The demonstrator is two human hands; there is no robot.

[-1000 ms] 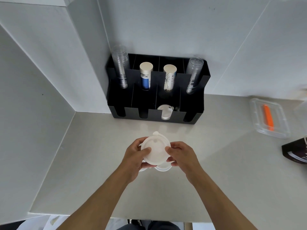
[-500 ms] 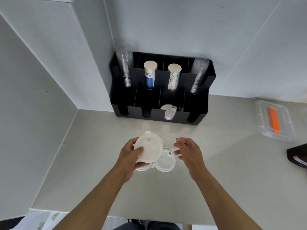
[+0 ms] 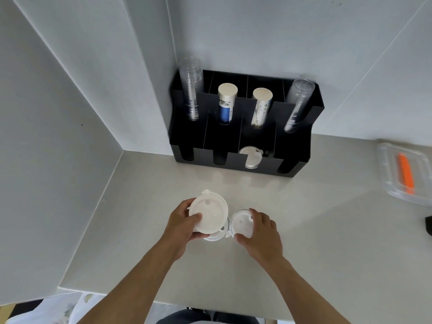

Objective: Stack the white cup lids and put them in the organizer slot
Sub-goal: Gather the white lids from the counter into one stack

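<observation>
Gripping lid stack (image 3: 208,215), left hand (image 3: 181,224); right hand (image 3: 261,230) pinching counter lid (image 3: 240,222); organizer (image 3: 243,157) beyond.

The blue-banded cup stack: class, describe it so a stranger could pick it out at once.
Find the black organizer against the back wall. Its rear row holds four upright stacks; take the second from the left, the blue-banded cup stack. Its neighbours are a clear cup stack on the left and a paper stack without blue on the right.
</observation>
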